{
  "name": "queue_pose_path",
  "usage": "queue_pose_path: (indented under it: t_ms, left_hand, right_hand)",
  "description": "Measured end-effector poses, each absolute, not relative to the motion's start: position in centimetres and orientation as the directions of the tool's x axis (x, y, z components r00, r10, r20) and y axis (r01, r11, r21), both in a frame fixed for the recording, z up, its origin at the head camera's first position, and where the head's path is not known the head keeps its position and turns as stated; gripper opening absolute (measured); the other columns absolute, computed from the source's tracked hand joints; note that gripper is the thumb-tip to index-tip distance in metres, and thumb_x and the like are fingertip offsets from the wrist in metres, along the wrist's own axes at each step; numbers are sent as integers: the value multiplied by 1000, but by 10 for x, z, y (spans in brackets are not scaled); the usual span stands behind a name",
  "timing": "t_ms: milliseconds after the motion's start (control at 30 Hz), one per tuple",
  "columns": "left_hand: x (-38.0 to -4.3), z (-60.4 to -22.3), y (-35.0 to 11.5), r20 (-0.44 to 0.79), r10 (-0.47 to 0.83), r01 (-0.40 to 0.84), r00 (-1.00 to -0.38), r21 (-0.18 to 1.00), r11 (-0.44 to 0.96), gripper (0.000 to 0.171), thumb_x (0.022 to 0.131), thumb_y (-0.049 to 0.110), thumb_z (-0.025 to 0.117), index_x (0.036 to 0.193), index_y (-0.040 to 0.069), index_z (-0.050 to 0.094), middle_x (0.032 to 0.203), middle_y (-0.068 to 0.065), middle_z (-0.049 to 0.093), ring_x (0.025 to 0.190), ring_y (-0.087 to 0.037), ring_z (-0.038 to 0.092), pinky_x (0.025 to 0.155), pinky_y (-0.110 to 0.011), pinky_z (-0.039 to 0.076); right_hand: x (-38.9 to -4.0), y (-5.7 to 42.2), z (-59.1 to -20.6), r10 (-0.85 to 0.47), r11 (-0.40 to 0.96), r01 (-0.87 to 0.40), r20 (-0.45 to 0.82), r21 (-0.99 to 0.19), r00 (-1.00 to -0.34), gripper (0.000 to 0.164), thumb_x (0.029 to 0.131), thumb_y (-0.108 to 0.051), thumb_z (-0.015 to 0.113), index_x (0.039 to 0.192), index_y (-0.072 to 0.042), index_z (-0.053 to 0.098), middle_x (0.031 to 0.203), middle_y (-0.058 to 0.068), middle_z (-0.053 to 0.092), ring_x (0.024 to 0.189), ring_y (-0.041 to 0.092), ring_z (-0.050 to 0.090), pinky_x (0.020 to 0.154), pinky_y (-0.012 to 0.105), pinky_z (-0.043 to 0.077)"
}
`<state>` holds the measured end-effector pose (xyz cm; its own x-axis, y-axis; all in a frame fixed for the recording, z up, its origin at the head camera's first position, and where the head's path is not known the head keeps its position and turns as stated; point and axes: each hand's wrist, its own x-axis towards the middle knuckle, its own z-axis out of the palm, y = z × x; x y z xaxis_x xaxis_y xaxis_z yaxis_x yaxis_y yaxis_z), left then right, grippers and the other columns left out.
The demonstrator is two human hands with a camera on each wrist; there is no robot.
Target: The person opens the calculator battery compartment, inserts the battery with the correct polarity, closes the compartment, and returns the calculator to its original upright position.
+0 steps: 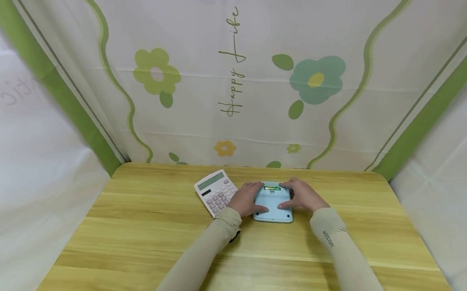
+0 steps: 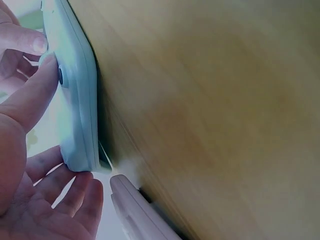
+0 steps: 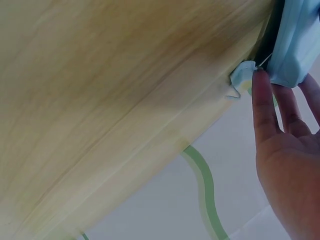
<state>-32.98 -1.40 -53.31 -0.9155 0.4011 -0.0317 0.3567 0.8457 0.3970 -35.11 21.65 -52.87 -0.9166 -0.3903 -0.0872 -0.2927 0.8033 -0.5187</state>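
A light blue calculator (image 1: 275,203) lies back side up on the table, its battery slot uncovered with a green battery (image 1: 272,188) inside. My left hand (image 1: 246,200) grips its left side, thumb on the back and fingers around the far edge. From the right, my right hand (image 1: 303,195) holds it too, its thumb on the back and fingers at the far corner. In the left wrist view both thumbs meet near a dark round foot (image 2: 60,76). Beside my right fingertips is a small light blue piece (image 3: 242,74), partly hidden by them in the right wrist view.
A white calculator (image 1: 216,192) with its keys up lies just left of my left hand, turned at an angle. The wooden table (image 1: 140,245) ends at a white curtain (image 1: 192,126) printed with flowers. More white cloth (image 1: 464,167) hangs along both sides.
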Motion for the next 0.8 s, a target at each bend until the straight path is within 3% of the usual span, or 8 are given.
queue_pose_path:
  t_ms: [333, 467, 633, 800]
  left_hand:
    - [-331, -533, -15, -34, 404, 355, -914, 417, 837, 84, 89, 42, 82, 158, 13, 43, 161, -7, 47, 150, -29, 41, 124, -43, 36]
    - [-330, -532, -15, -24, 410, 363, -912, 417, 833, 83, 88, 42, 82, 157, 13, 44, 160, -7, 48, 149, -29, 42, 124, -42, 37]
    - [-329, -532, -16, -28, 411, 364, -911, 411, 836, 83, 89, 41, 82, 157, 13, 44, 161, -7, 47, 150, -29, 42, 124, -42, 37]
    - [-327, -531, -15, -34, 415, 364, -909, 421, 831, 82, 89, 39, 82, 157, 13, 43, 161, -7, 46, 151, -29, 40, 125, -42, 36]
  right_hand:
    - [-351, 222, -521, -397, 799, -308, -68, -517, -915, 77, 80, -36, 91, 144, -5, 61, 140, 20, 61, 126, 38, 57, 108, 57, 48]
    - [-352, 235, -519, -336, 787, -241, -67, -568, -940, 70, 89, -38, 83, 146, -6, 59, 145, 20, 59, 126, 39, 58, 105, 57, 50]
    - [-354, 248, -519, -252, 823, -196, -33, -533, -967, 51, 99, -27, 72, 138, 3, 62, 132, 26, 65, 118, 41, 62, 100, 58, 53]
    - [-354, 248, -521, -224, 854, -182, -29, -487, -974, 42, 96, -19, 73, 127, 9, 66, 113, 24, 70, 103, 36, 64, 93, 53, 54]
